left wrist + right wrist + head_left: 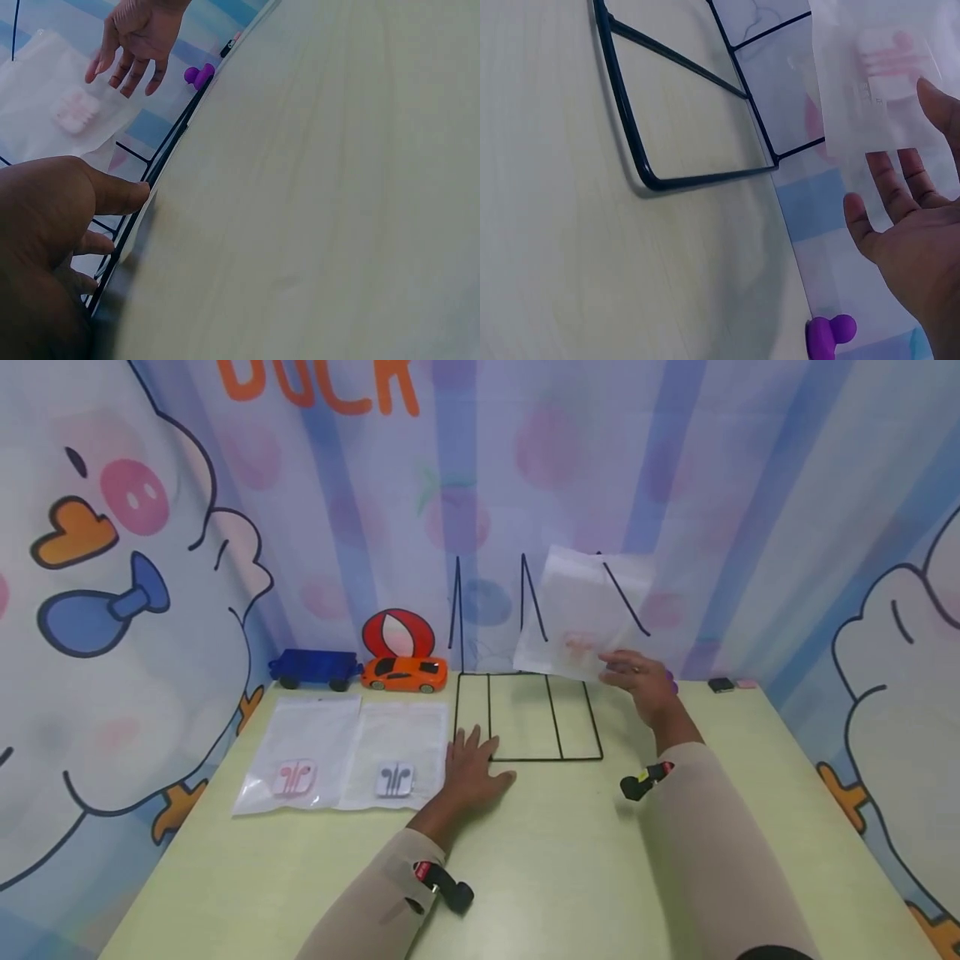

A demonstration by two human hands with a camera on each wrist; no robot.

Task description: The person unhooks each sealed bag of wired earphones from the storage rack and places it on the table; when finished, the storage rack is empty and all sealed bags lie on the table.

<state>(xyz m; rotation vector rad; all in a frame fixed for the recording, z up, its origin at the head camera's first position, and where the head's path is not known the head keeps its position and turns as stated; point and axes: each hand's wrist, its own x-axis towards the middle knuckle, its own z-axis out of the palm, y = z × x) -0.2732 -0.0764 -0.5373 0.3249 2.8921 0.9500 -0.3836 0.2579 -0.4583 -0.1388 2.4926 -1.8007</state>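
My left hand (472, 762) lies flat on the pale green table (570, 860), its straight fingers at the front left corner of a black wire rack (525, 758). A clear bag with pink earphones (585, 610) leans upright against the rack's back prongs. My right hand (630, 675) hovers open at that bag's lower right corner with fingers straight; I cannot tell whether they touch it. The left wrist view shows my left hand (52, 225) by the rack wire (150, 172), with the bag (60, 105) and right hand (139, 37) beyond. The right wrist view has the right hand (907, 225) under the bag (877, 75).
Two more earphone bags lie flat at the left, one pink (300, 752) and one grey-blue (393, 752). An orange toy car (403, 674) and a blue toy truck (315, 667) stand at the back edge. A purple object (829, 335) and small black item (721, 684) sit back right.
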